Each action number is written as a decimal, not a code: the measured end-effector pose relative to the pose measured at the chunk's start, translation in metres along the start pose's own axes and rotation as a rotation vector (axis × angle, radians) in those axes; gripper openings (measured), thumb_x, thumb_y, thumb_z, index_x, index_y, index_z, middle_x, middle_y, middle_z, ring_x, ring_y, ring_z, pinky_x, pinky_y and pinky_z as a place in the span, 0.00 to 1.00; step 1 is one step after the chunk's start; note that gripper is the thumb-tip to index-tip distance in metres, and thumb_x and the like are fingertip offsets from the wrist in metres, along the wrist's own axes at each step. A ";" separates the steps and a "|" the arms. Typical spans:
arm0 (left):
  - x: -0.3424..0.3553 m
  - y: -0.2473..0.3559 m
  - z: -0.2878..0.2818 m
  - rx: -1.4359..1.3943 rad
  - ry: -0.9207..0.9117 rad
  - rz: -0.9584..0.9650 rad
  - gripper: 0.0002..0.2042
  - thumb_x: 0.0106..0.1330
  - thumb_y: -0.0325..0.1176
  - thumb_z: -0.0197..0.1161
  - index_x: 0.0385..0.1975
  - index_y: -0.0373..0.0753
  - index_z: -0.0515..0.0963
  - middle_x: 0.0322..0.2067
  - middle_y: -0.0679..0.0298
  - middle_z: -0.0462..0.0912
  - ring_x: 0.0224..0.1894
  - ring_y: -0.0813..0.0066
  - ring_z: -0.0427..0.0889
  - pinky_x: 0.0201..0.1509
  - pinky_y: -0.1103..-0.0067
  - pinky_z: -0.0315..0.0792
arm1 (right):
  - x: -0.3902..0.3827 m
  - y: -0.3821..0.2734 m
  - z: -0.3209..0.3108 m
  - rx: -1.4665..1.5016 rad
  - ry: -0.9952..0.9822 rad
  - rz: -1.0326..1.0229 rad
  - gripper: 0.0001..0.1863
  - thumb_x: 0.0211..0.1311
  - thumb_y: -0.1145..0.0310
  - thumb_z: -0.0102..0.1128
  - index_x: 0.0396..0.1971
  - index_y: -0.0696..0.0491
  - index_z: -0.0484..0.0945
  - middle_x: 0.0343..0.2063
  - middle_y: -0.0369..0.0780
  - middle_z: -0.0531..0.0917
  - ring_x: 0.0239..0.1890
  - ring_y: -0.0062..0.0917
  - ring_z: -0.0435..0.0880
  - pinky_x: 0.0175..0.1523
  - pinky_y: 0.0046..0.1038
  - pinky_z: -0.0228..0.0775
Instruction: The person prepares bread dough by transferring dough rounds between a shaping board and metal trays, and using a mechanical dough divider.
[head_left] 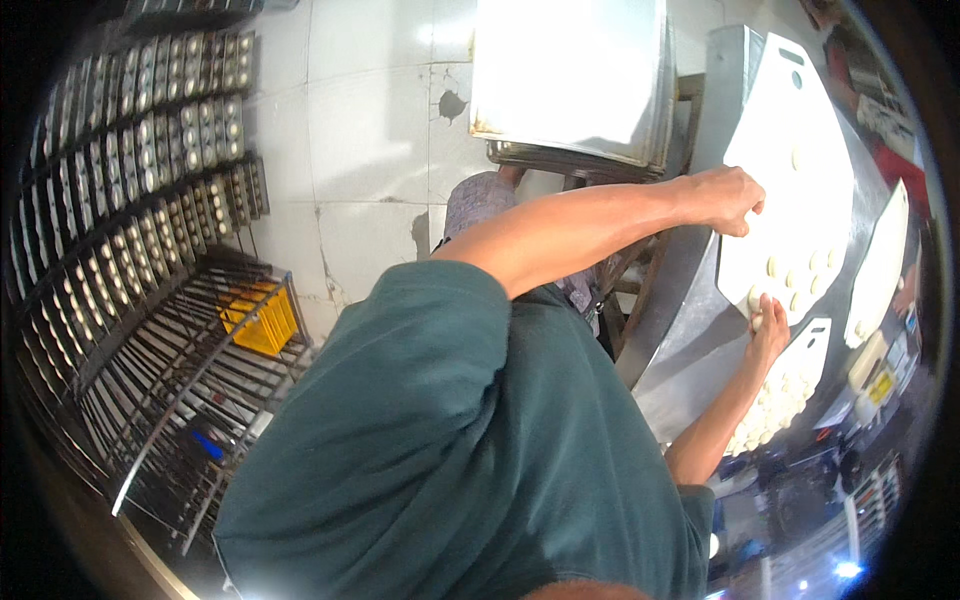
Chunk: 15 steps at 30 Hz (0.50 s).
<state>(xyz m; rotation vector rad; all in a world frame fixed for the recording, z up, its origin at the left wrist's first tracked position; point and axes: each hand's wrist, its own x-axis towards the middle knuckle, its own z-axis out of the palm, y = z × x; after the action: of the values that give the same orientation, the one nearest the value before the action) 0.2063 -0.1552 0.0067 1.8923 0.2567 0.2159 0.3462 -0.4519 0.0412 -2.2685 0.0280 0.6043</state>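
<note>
A white cutting board [800,210] with several pale dough pieces [797,156] lies on the steel table [665,355] at the right. My left hand [732,200] rests on the board's left side, fingers curled, hiding what they may hold. My right hand [768,328] is lower, at the board's near end, its fingers closed on a small dough piece [755,297]. Below it another white board [812,343] carries a pile of dough pieces [775,410]. A third narrow white board [882,250] stands farther right with dough on it.
A dark rack of filled trays [140,140] stands at the left, above a yellow crate [258,318] on metal bars. A stack of large sheet pans [570,70] sits at the top centre, over the tiled floor [365,130]. Part of another person [905,295] shows at the far right.
</note>
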 end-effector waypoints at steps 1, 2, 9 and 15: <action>-0.020 -0.005 -0.016 -0.065 0.065 0.011 0.18 0.53 0.35 0.71 0.43 0.35 0.84 0.40 0.49 0.87 0.47 0.53 0.86 0.53 0.66 0.77 | -0.003 -0.003 -0.001 0.004 0.016 -0.012 0.21 0.61 0.63 0.72 0.49 0.60 0.80 0.29 0.35 0.82 0.25 0.14 0.75 0.29 0.18 0.64; -0.041 -0.010 -0.034 -0.130 0.127 0.020 0.17 0.53 0.36 0.71 0.42 0.35 0.84 0.40 0.50 0.87 0.46 0.54 0.86 0.52 0.67 0.78 | -0.005 -0.004 -0.004 0.008 0.033 -0.019 0.21 0.61 0.63 0.71 0.49 0.61 0.80 0.29 0.34 0.82 0.25 0.14 0.75 0.29 0.18 0.64; -0.221 -0.190 -0.175 0.073 0.254 -0.717 0.22 0.57 0.40 0.71 0.49 0.36 0.82 0.44 0.55 0.87 0.49 0.62 0.85 0.55 0.70 0.77 | -0.100 -0.109 0.178 -0.140 -0.371 -0.294 0.17 0.61 0.66 0.69 0.48 0.55 0.82 0.38 0.36 0.85 0.41 0.20 0.80 0.47 0.25 0.71; -0.212 -0.219 -0.192 0.285 0.193 -0.660 0.18 0.60 0.41 0.69 0.47 0.38 0.84 0.45 0.53 0.86 0.49 0.54 0.84 0.56 0.65 0.76 | -0.082 -0.111 0.391 -0.319 -0.638 -0.496 0.23 0.61 0.58 0.68 0.47 0.61 0.82 0.42 0.48 0.87 0.47 0.34 0.85 0.55 0.32 0.73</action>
<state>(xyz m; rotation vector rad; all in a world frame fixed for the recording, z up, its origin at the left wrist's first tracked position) -0.0652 0.0289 -0.1427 1.9557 1.0662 -0.0944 0.1335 -0.1160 -0.0779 -2.1448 -0.9696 1.0751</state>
